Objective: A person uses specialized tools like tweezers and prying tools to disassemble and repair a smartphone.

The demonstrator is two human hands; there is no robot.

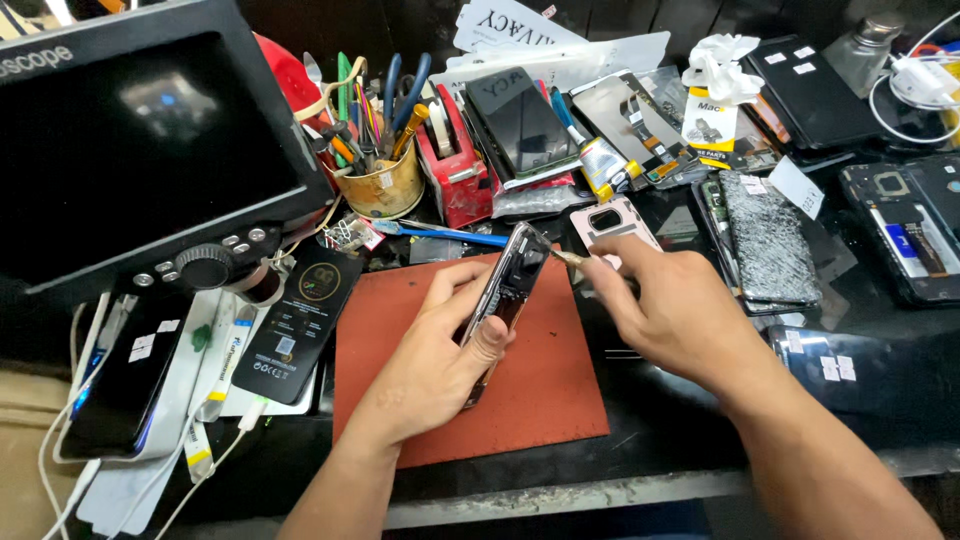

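1. Left hand (440,355) grips one slim, glossy phone (507,290) tilted on edge at frame center, fingers wrapped tight around it.
2. Right hand (665,310) pinches one thin metal tool (568,257) against the phone's top corner.
3. Underneath sits one flat, matte red mat (400,400).
4. Upper left: one big dark monitor (130,150).

The red mat (540,400) is bare to the right of and below the left hand (440,350), open for a pass. Behind it, a tool cup (385,185), tape dispenser (455,170) and stacked phones (520,125) crowd the bench; the scope screen (140,150) blocks the left, a cracked screen (765,240) the right.
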